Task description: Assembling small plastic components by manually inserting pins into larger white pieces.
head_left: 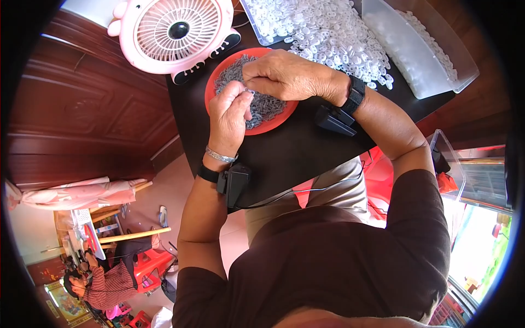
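Over a round red-orange bowl (280,121), both my hands are brought close together. My left hand (228,116) is closed in a pinch, with a small pale plastic piece (250,92) at its fingertips. My right hand (284,75) is also closed, its fingertips meeting the left ones; whatever they grip is hidden. Many small grey parts (267,109) fill the bowl below them. Beyond my right hand spreads a heap of small whitish oval plastic pieces (339,35), which spills from a tray onto the black table (295,156).
A pink fan (178,52) stands at the far left of the bowl. At the far right sits a translucent bin (402,63) with more whitish pieces. A black cable (268,202) runs along the table's near edge. Another person (112,284) sits at the lower left.
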{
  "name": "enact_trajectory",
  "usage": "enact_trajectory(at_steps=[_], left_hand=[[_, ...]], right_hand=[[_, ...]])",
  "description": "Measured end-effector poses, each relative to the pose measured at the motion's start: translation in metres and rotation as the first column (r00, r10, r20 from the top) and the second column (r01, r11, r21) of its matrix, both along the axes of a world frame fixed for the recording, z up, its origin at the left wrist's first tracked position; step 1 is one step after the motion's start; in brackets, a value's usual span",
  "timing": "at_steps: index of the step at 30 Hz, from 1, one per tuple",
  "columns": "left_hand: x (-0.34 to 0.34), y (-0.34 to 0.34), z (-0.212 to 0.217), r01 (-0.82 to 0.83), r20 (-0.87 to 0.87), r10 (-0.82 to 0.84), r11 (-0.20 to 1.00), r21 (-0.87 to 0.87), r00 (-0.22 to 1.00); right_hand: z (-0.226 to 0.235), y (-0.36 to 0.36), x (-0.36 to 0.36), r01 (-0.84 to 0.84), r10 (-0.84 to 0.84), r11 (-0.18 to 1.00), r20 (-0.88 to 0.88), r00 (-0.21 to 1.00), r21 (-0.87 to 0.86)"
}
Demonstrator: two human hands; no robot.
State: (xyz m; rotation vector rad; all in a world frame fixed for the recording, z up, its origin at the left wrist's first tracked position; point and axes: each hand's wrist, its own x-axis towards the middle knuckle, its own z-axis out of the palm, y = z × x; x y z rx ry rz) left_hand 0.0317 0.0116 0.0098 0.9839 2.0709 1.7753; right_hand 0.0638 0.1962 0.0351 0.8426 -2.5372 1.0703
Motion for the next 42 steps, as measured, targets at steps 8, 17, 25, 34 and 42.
enact_trajectory(at_steps=[8,17,25,34,42], left_hand=[[-0.002,0.003,-0.006,-0.028,0.134,0.019,0.997,0.068,0.991],[-0.02,-0.003,-0.005,-0.07,0.231,0.035,0.987,0.145,0.972],[-0.018,-0.001,-0.003,-0.074,0.268,0.029,0.984,0.162,0.963],[-0.016,-0.003,-0.001,-0.046,0.238,0.013,0.99,0.131,0.971],[-0.01,-0.002,0.001,-0.008,0.263,-0.066,0.963,0.27,0.962]], right_hand=[[0.007,0.011,-0.002,0.011,-0.014,0.997,0.04,0.999,0.083],[-0.008,0.09,-0.022,0.486,-0.542,0.679,-0.071,0.838,0.55],[-0.041,0.085,-0.04,0.477,-0.492,0.724,-0.113,0.863,0.499],[-0.036,0.093,-0.043,0.523,-0.506,0.802,-0.136,0.852,0.287],[-0.016,0.039,-0.031,0.17,0.101,0.818,0.429,0.898,-0.549]])
